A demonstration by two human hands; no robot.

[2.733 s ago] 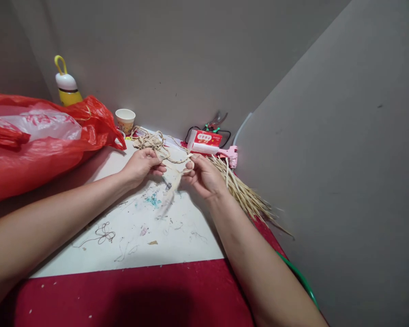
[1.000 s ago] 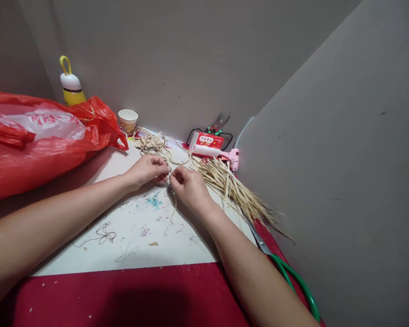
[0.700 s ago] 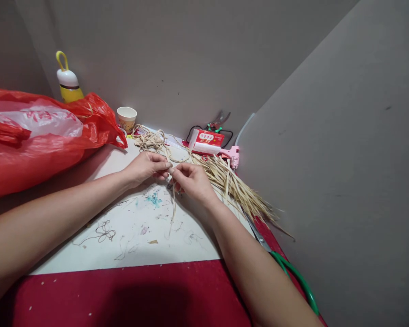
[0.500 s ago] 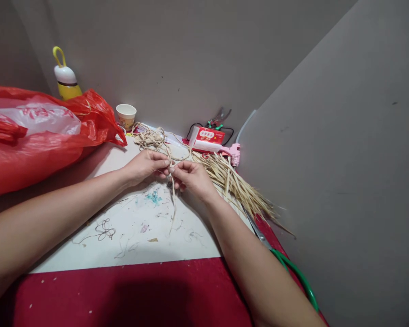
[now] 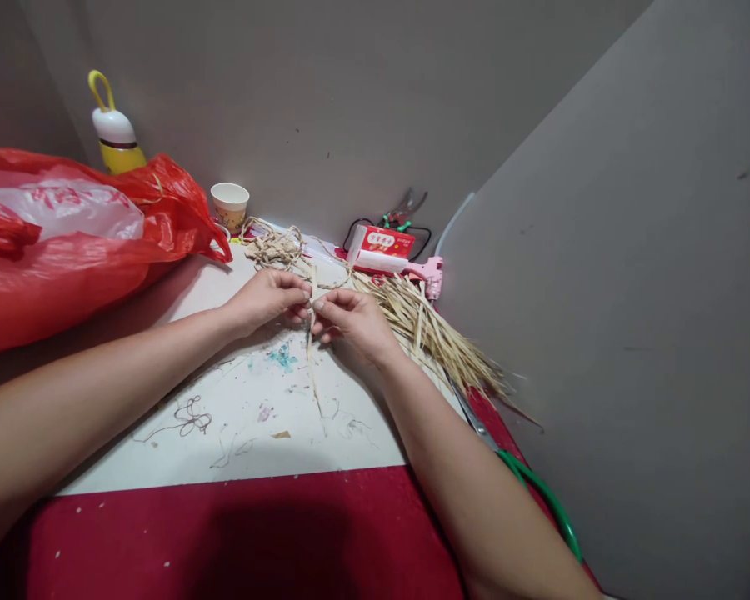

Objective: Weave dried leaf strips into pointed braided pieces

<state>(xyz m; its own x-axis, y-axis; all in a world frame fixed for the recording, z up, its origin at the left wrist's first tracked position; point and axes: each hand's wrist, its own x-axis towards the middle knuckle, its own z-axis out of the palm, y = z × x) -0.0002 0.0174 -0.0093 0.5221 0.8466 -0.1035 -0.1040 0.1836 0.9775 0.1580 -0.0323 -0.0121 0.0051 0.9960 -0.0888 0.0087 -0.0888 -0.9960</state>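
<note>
Pale strip (image 5: 313, 333) is pinched by left hand (image 5: 273, 302) and right hand (image 5: 355, 323) | left of straw bundle (image 5: 447, 337)

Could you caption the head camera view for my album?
Two hands, left and right, pinch a pale fibre strip beside a bundle of straw-coloured strands and green-handled scissors.

Cup (image 5: 230, 208) behind the hands (image 5: 312, 310).

Red plastic bag (image 5: 87, 258), yellow-and-white bottle (image 5: 118, 142), paper cup (image 5: 230, 207), red-and-white box (image 5: 382, 243)
</note>
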